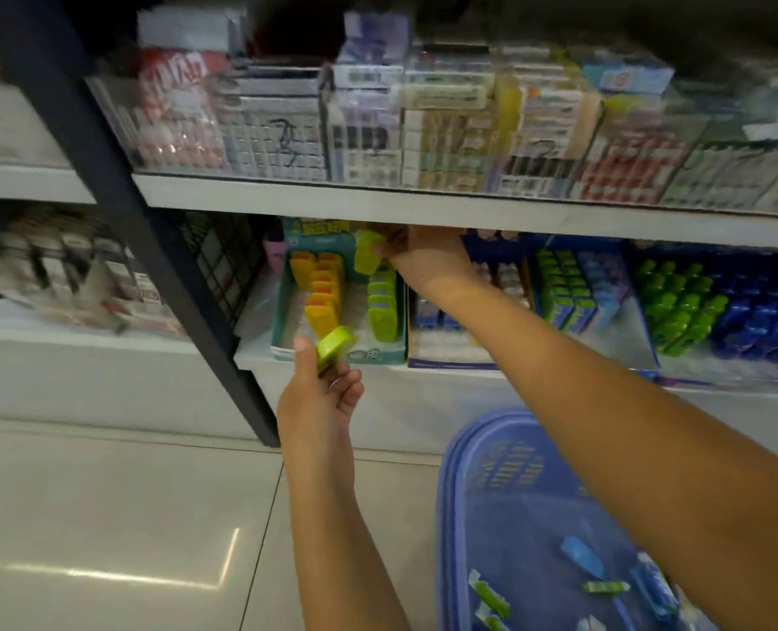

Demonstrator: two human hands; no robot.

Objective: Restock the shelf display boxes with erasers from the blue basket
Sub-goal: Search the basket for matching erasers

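Glossy tiled floor [105, 516], white shelf [423, 207], blue basket [451, 516]

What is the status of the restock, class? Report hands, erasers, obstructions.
Left hand grips lime eraser before teal display box. Right hand holds yellow-green eraser over its right row. Shelf edge close above; nothing blocking.

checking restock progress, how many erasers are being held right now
2. One green eraser pinched in the left hand in front of the teal display box; a second eraser in the right hand above the box's green row. Fingers may hide more.
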